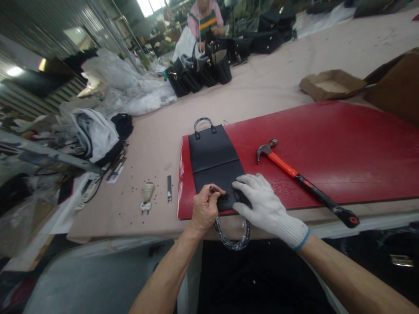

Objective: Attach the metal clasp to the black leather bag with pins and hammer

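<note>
A black leather bag panel (214,158) lies unfolded on the red board (327,144), with a plastic-wrapped handle (203,120) at its far end and another wrapped handle (233,244) hanging over the table edge. My bare left hand (205,209) is closed around a small metal punch (212,189) above the panel's near part. My right hand (258,200), in a white knit glove, rests with fingers spread on the panel's right edge. Just right of it lies a claw hammer (284,168) with an orange and black handle.
A cutter blade (169,189) and a cone-shaped thread spool (148,194) lie to the left. Finished black bags (199,72) stand at the back, near a person (206,22). An open cardboard box (332,85) sits at the right. Plastic wrap (131,87) is piled back left.
</note>
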Available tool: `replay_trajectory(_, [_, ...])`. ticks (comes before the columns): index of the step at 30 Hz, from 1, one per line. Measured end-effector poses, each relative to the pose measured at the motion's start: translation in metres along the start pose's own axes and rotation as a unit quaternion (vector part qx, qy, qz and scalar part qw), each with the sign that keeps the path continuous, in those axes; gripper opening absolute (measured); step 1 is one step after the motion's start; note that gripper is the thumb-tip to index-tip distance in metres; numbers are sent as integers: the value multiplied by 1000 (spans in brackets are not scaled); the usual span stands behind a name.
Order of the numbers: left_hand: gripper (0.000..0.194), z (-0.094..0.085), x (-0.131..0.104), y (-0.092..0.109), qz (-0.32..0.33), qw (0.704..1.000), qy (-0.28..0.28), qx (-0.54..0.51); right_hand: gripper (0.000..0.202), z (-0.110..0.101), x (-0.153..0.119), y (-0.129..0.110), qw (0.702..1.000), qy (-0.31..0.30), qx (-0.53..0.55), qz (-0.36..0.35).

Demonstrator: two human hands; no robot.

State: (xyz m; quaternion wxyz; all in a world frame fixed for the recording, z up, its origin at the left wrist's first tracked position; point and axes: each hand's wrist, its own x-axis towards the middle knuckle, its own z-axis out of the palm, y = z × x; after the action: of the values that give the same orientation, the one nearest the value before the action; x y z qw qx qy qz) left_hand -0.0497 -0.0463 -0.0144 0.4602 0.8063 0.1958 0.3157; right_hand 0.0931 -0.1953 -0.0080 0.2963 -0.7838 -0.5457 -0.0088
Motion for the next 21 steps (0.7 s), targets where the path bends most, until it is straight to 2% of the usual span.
replay_trajectory(3, [13, 2, 0, 0, 0, 1000, 0, 5, 40, -22, -2, 13, 997, 66, -8, 40])
replay_trajectory(5, [14, 3, -1, -2, 7, 1000, -3, 9, 42, -41, -5, 27, 987, 98, -89, 90])
replay_trajectory(7, [14, 3, -1, -3, 15, 1000, -9, 15, 47, -59, -9, 43, 968, 67, -194, 148])
replay_trajectory(9, [13, 4, -1, -3, 25, 999, -12, 23, 48, -71, -15, 57, 940, -7, -273, 206])
replay_trajectory(11, [13, 5, 0, -3, 31, 999, -14, 31, 46, -76, -20, 65, 916, -73, -306, 247])
replay_trajectory(15, [13, 6, 0, -3, 47, 998, -19, 43, 41, -76, -17, 65, 907, -131, -276, 290])
replay_trajectory(19, [13, 7, -1, -7, 60, 997, -24, 49, 29, -82, -3, 60, 909, -124, -174, 358])
replay_trajectory(21, [13, 8, -2, -10, 61, 996, -28, 50, 25, -92, 0, 53, 918, -114, -144, 351])
